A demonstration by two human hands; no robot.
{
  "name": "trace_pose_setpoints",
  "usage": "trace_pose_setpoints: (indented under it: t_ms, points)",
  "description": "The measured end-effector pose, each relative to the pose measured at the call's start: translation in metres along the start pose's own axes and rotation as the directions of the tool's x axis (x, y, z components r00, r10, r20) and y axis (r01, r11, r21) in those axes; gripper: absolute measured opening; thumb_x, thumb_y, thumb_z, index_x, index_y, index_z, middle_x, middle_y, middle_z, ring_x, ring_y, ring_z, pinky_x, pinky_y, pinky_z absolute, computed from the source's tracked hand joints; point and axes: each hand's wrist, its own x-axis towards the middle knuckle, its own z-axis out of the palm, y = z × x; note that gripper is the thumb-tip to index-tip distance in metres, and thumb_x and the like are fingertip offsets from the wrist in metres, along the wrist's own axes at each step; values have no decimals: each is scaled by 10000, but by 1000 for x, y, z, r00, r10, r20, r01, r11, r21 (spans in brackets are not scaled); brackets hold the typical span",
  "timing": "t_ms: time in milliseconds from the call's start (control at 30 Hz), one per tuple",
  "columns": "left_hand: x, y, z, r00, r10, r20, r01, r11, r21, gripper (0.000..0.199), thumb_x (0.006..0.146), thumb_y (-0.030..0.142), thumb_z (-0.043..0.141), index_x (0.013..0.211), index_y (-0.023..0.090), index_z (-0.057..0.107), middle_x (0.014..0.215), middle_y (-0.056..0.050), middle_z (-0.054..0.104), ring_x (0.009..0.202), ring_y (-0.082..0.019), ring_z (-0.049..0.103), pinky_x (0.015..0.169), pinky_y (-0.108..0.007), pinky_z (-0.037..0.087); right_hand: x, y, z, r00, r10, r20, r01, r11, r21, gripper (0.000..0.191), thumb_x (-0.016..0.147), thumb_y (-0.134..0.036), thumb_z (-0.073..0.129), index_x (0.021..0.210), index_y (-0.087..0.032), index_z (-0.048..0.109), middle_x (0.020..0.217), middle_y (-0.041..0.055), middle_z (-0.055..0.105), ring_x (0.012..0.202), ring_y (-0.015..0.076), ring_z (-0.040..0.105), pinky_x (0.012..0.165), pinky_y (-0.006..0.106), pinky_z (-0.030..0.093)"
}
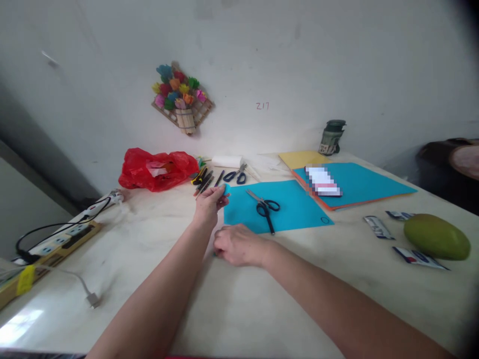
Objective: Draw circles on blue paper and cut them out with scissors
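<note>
My left hand [212, 202] pinches a small piece of blue paper [227, 190] between thumb and fingers, just over the left edge of a blue sheet [295, 199]. Near the sheet's lower left corner, my right hand [239, 245] rests low over the table with curled fingers. A tiny bluish-green bit shows at its fingertips; the rest is hidden. On the sheet lie black-handled scissors [263, 205] with blades apart, and a black pen [270, 225] beside their handles. A small circle [325, 220] is drawn at the sheet's lower right corner.
Behind lie a red plastic bag [157, 169], several pens [205, 182], second scissors [236, 174] and a white roll [226, 161]. Rightward are stacked coloured sheets [359, 182], a phone [322, 180], a bottle [332, 137], a green fruit [436, 237] and small packets [378, 227]. Power strips [60, 242] stand left.
</note>
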Motion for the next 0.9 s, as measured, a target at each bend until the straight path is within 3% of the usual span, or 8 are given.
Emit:
trace_pose_setpoints:
  t_ms: [233, 333, 433, 567, 633, 767, 833, 900]
  points:
    - [-3, -4, 3, 1000, 18, 4, -18, 1000, -16, 264, 557, 287, 722, 637, 118, 537, 564, -31, 602, 457, -86, 520, 499, -218, 422, -1, 11, -4, 995, 96, 19, -94, 992, -83, 147, 749, -131, 467, 762, -160, 610, 820, 57, 624, 743, 157, 560, 576, 248, 348]
    - [-3, -5, 2, 999, 38, 5, -38, 999, -34, 257, 572, 293, 713, 647, 119, 540, 574, -19, 597, 456, -79, 515, 511, -222, 425, -7, 34, -13, 962, 234, -143, -233, 972, 20, 145, 777, -216, 469, 775, -174, 608, 840, 48, 628, 748, 153, 555, 588, 247, 345]
    - [-5, -8, 4, 1000, -1, 26, 2, 999, -38, 263, 568, 302, 717, 654, 123, 544, 586, -17, 601, 452, -77, 510, 509, -225, 424, -18, 64, -24, 815, 436, -381, -426, 897, 116, 156, 793, -251, 452, 795, -194, 597, 851, 28, 625, 783, 153, 543, 618, 243, 350]
    - [-9, -13, 9, 996, -57, 74, 59, 998, -28, 274, 554, 307, 724, 665, 118, 559, 608, -25, 607, 471, -91, 526, 519, -240, 432, -37, 95, -33, 459, 696, -552, -754, 634, 173, 216, 806, -247, 398, 847, -179, 599, 873, 73, 616, 820, 191, 538, 651, 270, 361]
    - [-12, -14, 11, 992, -86, 87, 88, 996, -21, 271, 552, 292, 726, 680, 117, 564, 620, -26, 609, 489, -102, 540, 527, -248, 439, -43, 102, -35, 379, 694, -612, -798, 580, 163, 248, 758, -196, 448, 963, -152, 581, 1001, 108, 582, 922, 221, 513, 708, 289, 368]
    - [-16, -16, 13, 984, -139, 115, 141, 990, -13, 276, 548, 256, 731, 738, 125, 579, 660, -25, 606, 571, -135, 580, 543, -253, 452, -38, 99, -34, 407, 733, -545, -673, 644, 364, 261, 750, -219, 460, 967, -143, 584, 991, 110, 599, 874, 204, 549, 725, 294, 395]
    - [-16, -17, 13, 979, -166, 118, 170, 985, -29, 296, 545, 242, 735, 780, 132, 591, 696, -27, 602, 619, -150, 592, 547, -256, 458, -32, 93, -32, 476, 790, -388, -508, 606, 612, 250, 786, -301, 422, 870, -148, 602, 858, 87, 636, 726, 163, 585, 639, 267, 420]
    - [-17, -19, 14, 974, -195, 115, 201, 978, -48, 306, 544, 228, 738, 804, 137, 602, 720, -29, 596, 651, -160, 594, 547, -260, 463, -28, 88, -29, 565, 787, -248, -331, 492, 805, 300, 790, -382, 415, 839, -148, 595, 811, 76, 644, 617, 130, 586, 540, 235, 416]
